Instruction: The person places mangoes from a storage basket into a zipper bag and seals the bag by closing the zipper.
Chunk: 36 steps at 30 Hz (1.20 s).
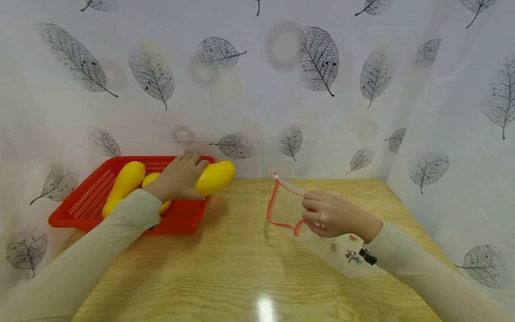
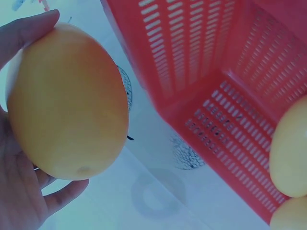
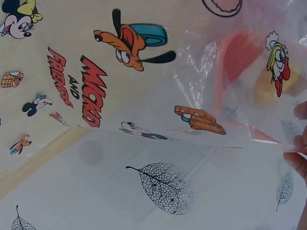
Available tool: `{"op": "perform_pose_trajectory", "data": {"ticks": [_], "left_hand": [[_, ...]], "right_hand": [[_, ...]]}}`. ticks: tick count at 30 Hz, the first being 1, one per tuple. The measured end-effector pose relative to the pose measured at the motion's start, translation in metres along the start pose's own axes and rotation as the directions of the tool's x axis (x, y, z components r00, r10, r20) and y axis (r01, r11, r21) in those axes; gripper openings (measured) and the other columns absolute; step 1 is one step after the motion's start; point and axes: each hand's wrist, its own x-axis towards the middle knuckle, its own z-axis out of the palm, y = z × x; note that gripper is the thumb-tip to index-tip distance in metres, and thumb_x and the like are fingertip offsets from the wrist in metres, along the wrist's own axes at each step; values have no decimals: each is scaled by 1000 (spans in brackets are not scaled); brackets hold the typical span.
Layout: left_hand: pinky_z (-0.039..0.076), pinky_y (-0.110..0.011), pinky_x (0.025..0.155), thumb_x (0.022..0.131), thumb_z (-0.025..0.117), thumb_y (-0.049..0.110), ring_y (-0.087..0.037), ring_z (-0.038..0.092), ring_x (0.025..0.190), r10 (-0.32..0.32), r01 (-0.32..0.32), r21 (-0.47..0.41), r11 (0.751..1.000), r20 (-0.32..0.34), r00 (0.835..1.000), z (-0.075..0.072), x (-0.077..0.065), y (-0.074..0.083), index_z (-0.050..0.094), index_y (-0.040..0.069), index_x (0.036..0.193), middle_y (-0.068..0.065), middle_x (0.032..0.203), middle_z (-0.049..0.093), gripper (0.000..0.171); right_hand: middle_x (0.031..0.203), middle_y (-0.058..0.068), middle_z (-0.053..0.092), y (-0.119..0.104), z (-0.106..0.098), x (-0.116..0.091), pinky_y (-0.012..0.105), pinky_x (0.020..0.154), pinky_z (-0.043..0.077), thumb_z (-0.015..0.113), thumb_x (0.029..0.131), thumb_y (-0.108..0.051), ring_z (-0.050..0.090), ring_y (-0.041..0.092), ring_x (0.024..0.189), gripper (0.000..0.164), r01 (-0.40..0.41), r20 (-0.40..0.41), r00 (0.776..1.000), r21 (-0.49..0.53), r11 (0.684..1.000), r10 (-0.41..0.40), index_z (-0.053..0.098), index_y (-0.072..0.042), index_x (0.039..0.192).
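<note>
My left hand (image 1: 179,176) grips a smooth yellow oval fruit (image 1: 216,177), just past the right end of a red slotted plastic basket (image 1: 183,223). In the left wrist view, thumb and fingers wrap round the sides of this fruit (image 2: 69,103), and a small dimple shows near its lower end. More yellow fruits (image 1: 130,179) lie inside the basket, partly covered by my left arm. On the right, my right hand (image 1: 327,213) pinches the edge of a clear zip bag (image 1: 326,250) printed with cartoon figures. The bag's red-trimmed mouth gapes toward the left.
A light wood-grain table (image 1: 237,268) lies under the basket and bag. White curtain (image 1: 257,89) with dark leaf prints closes off the back and both sides. A dark clip-like piece (image 1: 368,256) sits at my right cuff.
</note>
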Motion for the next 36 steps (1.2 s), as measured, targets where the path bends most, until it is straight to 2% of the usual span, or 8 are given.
{"op": "perform_pose_trajectory", "data": {"ticks": [5, 11, 20, 26, 30, 36], "left_hand": [[40, -53, 99, 65, 75, 46, -35, 47, 110, 37, -37, 17, 999, -21, 999, 0, 1, 9, 48, 3, 128, -18, 116, 53, 81], [44, -45, 88, 62, 78, 45, -29, 47, 99, 77, -75, 37, 996, -42, 996, 0, 0, 24, 49, 4, 127, -13, 107, 53, 82], [44, -45, 92, 61, 79, 51, -28, 47, 103, 128, -124, 60, 990, -64, 990, 3, 0, 38, 48, 8, 121, -13, 113, 53, 80], [45, -44, 92, 61, 79, 50, -28, 47, 104, 136, -133, 50, 990, -50, 989, 7, 1, 46, 47, 9, 119, -12, 115, 53, 78], [44, -43, 92, 62, 79, 49, -27, 48, 104, 144, -142, 32, 989, -43, 989, 9, 2, 51, 47, 10, 120, -11, 113, 53, 77], [45, -39, 87, 62, 79, 48, -25, 48, 99, 176, -176, 7, 984, -69, 982, 16, 5, 58, 47, 11, 122, -8, 108, 52, 78]], "right_hand": [[64, -1, 35, 0, 0, 1, 25, 62, 23, 42, 92, -16, 25, 12, 63, 28, 1, 6, 1000, 1, 1000, -1, 44, -15, 64], [64, -1, 35, 0, -1, 3, 25, 61, 23, 42, 91, -15, 26, 12, 63, 27, 5, 6, 1000, 1, 1000, -5, 44, -15, 64], [64, -1, 36, 1, 0, 3, 25, 61, 24, 42, 92, -16, 26, 12, 63, 27, 5, 6, 1000, -5, 1000, -5, 45, -15, 64], [64, -1, 35, 1, 0, 3, 24, 61, 23, 43, 92, -16, 25, 12, 63, 28, 5, 4, 1000, 1, 1000, -5, 44, -15, 64], [64, -1, 34, 1, 1, 4, 25, 61, 22, 44, 91, -15, 24, 12, 63, 28, 5, -1, 1000, 9, 1000, -5, 43, -15, 64], [63, -1, 34, 1, 2, 4, 25, 61, 22, 44, 92, -16, 24, 11, 63, 28, 7, -2, 1000, 8, 1000, -7, 44, -16, 64]]}}
